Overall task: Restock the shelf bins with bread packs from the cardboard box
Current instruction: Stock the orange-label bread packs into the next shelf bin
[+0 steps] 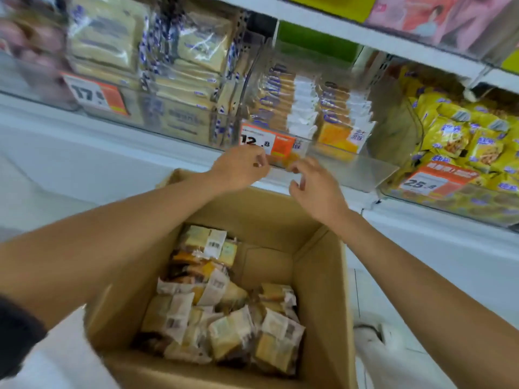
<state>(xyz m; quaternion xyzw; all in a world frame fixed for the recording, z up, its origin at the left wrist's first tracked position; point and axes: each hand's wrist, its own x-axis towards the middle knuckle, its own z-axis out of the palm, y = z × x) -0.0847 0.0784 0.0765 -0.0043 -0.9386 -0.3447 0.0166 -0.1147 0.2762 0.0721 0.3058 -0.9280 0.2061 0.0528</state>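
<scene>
While bread packs (224, 313) lie in the near cardboard box (320, 276), both hands are at the far bin (351, 169). The left hand (241, 169) is curled, but I cannot tell if it is holding anything. The right hand (314, 189) is loosely spread.

I face a white shelf unit (84, 141), and its upper board (365, 35) slants across above me. A green back panel (314, 43) shows under it. Orange price tags (98, 94) hang along the front. The pale floor (463, 256) lies evenly lit below.
</scene>
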